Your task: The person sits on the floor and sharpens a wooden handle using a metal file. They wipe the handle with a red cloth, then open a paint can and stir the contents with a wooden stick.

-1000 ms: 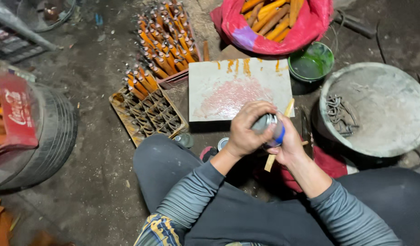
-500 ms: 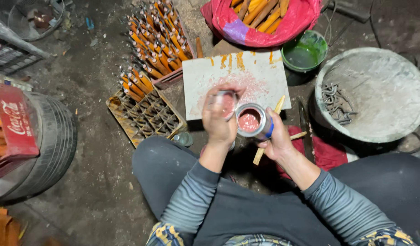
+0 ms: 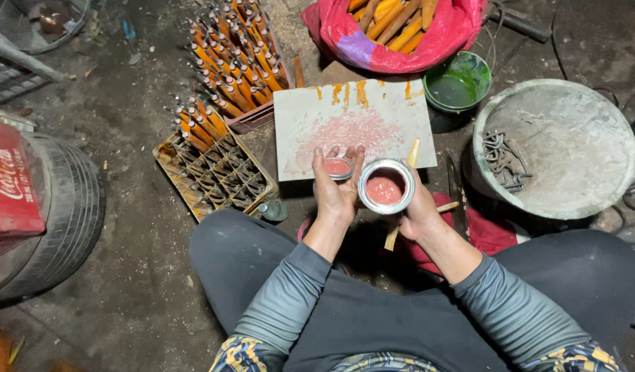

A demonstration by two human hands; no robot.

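My right hand (image 3: pixel 419 207) holds a small round metal tin (image 3: pixel 385 186) filled with pink paste, together with a thin wooden stick (image 3: pixel 403 196) that runs behind the tin. My left hand (image 3: pixel 334 189) holds the tin's lid (image 3: pixel 338 167), pink on its inside, between fingers and thumb just left of the tin. Both hands hover over the near edge of a white slab (image 3: pixel 355 131) smeared with pink powder and orange drips. I sit on the ground with my knees spread.
A crate (image 3: pixel 217 172) of orange-tipped tubes lies at the left, with more tubes (image 3: pixel 238 69) behind it. A pink bag (image 3: pixel 393 31) of orange sticks, a green bowl (image 3: pixel 458 83) and a grey basin (image 3: pixel 555 145) with metal hooks stand at the right. A tyre (image 3: pixel 48 220) lies far left.
The lid has come off the tin. My left hand has carried it to the left, and the open tin now shows its pink paste.
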